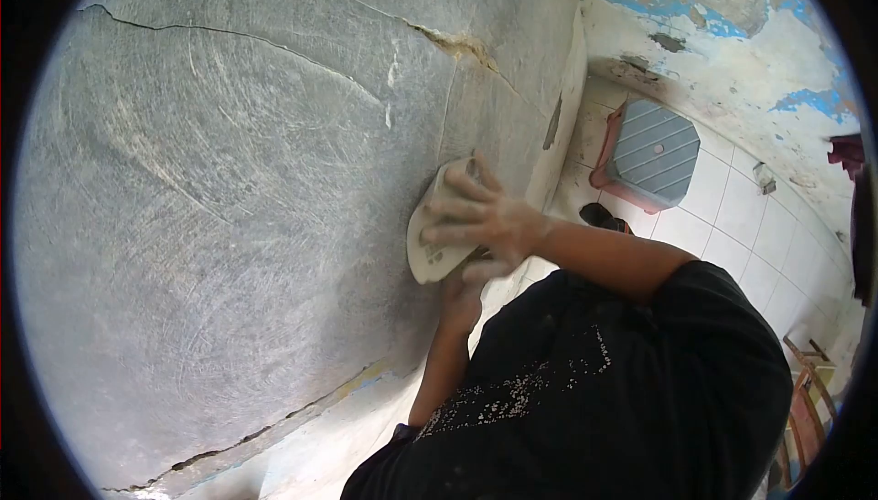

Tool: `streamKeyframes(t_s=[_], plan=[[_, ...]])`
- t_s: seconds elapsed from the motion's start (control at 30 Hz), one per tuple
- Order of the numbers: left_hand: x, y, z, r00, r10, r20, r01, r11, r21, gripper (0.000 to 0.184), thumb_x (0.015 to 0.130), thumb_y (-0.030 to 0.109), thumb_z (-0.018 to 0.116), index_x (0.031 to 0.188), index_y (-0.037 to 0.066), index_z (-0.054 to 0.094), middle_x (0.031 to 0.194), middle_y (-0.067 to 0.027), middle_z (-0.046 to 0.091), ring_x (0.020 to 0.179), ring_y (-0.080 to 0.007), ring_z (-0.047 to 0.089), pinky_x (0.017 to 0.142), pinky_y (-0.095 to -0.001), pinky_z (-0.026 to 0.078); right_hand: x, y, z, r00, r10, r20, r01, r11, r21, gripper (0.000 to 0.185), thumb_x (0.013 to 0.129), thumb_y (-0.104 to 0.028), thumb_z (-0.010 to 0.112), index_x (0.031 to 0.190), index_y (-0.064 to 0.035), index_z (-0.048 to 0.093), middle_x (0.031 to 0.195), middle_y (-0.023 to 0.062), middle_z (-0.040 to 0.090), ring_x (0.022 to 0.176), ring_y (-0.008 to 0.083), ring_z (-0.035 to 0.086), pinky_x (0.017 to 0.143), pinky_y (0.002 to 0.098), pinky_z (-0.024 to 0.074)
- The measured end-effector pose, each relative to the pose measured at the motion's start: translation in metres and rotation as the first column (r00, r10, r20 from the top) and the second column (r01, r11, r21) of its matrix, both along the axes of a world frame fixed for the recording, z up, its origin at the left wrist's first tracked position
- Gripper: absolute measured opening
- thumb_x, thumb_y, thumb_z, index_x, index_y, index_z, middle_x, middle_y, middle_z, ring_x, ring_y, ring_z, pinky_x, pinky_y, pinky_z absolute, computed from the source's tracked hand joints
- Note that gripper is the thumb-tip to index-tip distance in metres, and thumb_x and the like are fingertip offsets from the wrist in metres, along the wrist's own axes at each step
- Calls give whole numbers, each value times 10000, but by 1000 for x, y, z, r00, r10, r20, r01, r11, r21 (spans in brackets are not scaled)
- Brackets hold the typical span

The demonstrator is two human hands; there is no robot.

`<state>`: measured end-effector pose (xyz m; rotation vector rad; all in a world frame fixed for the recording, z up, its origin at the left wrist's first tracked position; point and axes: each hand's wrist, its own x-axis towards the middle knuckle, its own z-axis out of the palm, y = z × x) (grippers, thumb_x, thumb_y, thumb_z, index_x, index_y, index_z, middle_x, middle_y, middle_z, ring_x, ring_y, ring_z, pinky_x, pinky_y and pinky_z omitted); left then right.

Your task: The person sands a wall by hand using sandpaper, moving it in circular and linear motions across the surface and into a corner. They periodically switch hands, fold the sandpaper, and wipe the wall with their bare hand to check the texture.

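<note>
A pale, flat plate [426,258] with a rounded edge and small dark marks lies against or just in front of the grey wall surface [274,189]. My right hand [498,226] reaches in from the right and rests across the plate, its fingers spread and slightly blurred. Below it, my left hand [462,299] comes up from the bottom at the plate's lower edge. The fingers of my left hand are mostly hidden behind the plate and my right hand, so its grip does not show.
Long cracks [238,34] run through the grey surface. At the upper right, a stool [654,154] with a grey top and reddish legs stands on white floor tiles [713,191], beside a wall [732,79] with peeling blue paint. Wooden furniture [809,409] shows at the lower right.
</note>
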<state>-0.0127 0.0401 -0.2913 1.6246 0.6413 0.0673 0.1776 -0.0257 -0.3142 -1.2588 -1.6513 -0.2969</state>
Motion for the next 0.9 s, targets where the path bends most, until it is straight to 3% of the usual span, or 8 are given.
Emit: streamKeyframes(t_s=[0.13, 0.3, 0.4, 0.47, 0.53, 0.73, 0.8, 0.9], plan=[[5, -13, 13, 990, 140, 31, -131, 970, -206, 393, 943, 146, 540, 1305, 14, 460, 1249, -128, 554, 1168, -185, 524, 934, -334, 439, 0, 18, 8, 679, -210, -704, 286, 958, -10, 712, 812, -625, 537, 1437, -305, 416, 1558, 46, 277, 1446, 381, 170, 1112, 680, -11], [-13, -1, -10, 1000, -22, -11, 25, 930, 367, 348, 939, 112, 526, 1268, 12, 474, 1207, -122, 563, 1114, -177, 541, 918, -331, 447, -18, -6, 28, 994, -13, 109, 23, 996, -87, 777, 837, -643, 467, 1474, -211, 368, 1569, 151, 216, 1460, 390, 98, 1111, 655, -57], [11, -17, 11, 970, 219, 102, -177, 932, -317, 329, 943, 110, 519, 1248, -4, 472, 1198, -122, 564, 1091, -180, 558, 901, -336, 460, -19, 22, 35, 872, -187, -453, 220, 975, 21, 714, 832, -660, 444, 1459, -325, 375, 1558, 84, 268, 1464, 359, 115, 1077, 707, -76], [-50, 18, -93, 997, -22, 79, 9, 987, 158, 306, 944, 106, 513, 1228, -6, 486, 1190, -125, 571, 1075, -171, 567, 900, -337, 463, -26, 20, 41, 561, -177, -808, 401, 913, 78, 675, 826, -664, 444, 1441, -391, 386, 1553, 38, 292, 1465, 345, 126, 1062, 728, -84], [-65, 38, -114, 970, -235, -63, 228, 781, 581, 284, 946, 101, 508, 1208, -9, 501, 1183, -127, 579, 1059, -162, 575, 900, -338, 466, -31, -6, 44, 989, 110, -101, -123, 984, -131, 734, 818, -670, 454, 1459, -318, 381, 1561, 84, 266, 1460, 383, 106, 1096, 689, -56], [-10, -3, -35, 934, 345, 97, -287, 883, -372, 194, 929, 90, 531, 1108, 24, 566, 1008, -88, 624, 883, -177, 602, 726, -283, 485, -15, 4, 44, 896, -182, -405, 169, 983, -67, 789, 787, -666, 535, 1453, -267, 393, 1563, 113, 246, 1455, 402, 97, 1120, 657, -5], [-50, 43, -147, 936, 156, -315, -5, 902, 432, 298, 928, 274, 605, 1111, 41, 572, 941, -58, 606, 797, -137, 576, 715, -308, 481, -28, -1, 52, 860, -187, -475, 214, 977, 2, 784, 794, -661, 532, 1453, -261, 393, 1565, 119, 236, 1456, 405, 84, 1120, 656, -10], [-34, 24, -93, 989, -91, -115, 130, 911, 392, 372, 925, 238, 609, 1225, 32, 532, 1144, -73, 600, 967, -167, 595, 801, -341, 480, -26, -9, 55, 977, 56, 206, -31, 992, -124, 814, 814, -668, 506, 1473, -212, 363, 1572, 159, 186, 1449, 440, 25, 1131, 626, -22]])
